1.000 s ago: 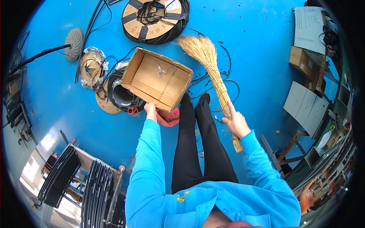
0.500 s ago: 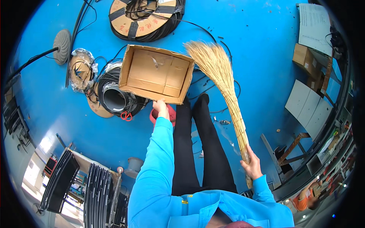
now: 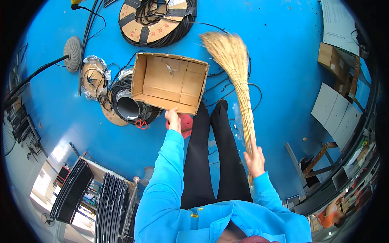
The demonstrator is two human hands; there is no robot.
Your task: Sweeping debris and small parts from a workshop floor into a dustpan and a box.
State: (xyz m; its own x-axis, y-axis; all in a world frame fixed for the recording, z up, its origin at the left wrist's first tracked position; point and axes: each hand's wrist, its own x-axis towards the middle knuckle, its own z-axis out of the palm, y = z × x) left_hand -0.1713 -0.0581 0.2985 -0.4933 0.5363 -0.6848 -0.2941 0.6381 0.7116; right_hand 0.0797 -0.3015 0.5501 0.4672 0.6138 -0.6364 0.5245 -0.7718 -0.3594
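My left hand [image 3: 173, 120] grips the near edge of an open, shallow cardboard box [image 3: 170, 82] and holds it tilted above the blue floor. My right hand [image 3: 255, 158] is closed around the handle of a straw broom [image 3: 237, 77]; its bristle head points away from me, just right of the box. My black-trousered legs [image 3: 210, 154] stand between the two hands. A red object [image 3: 186, 123] shows on the floor beside my left hand.
A large cable reel [image 3: 156, 20] lies on the blue floor [image 3: 283, 60] ahead. A coil of black cable with a grey tube [image 3: 127, 106] and red-handled scissors [image 3: 140, 124] sit left of the box. Cardboard boxes [image 3: 332, 60] and grey panels [image 3: 334, 113] are at right; black racks [image 3: 109, 202] at lower left.
The box has stayed in my left hand and shifted slightly. My right hand has drawn back toward my body, sliding the broom head up and to the right of the box.
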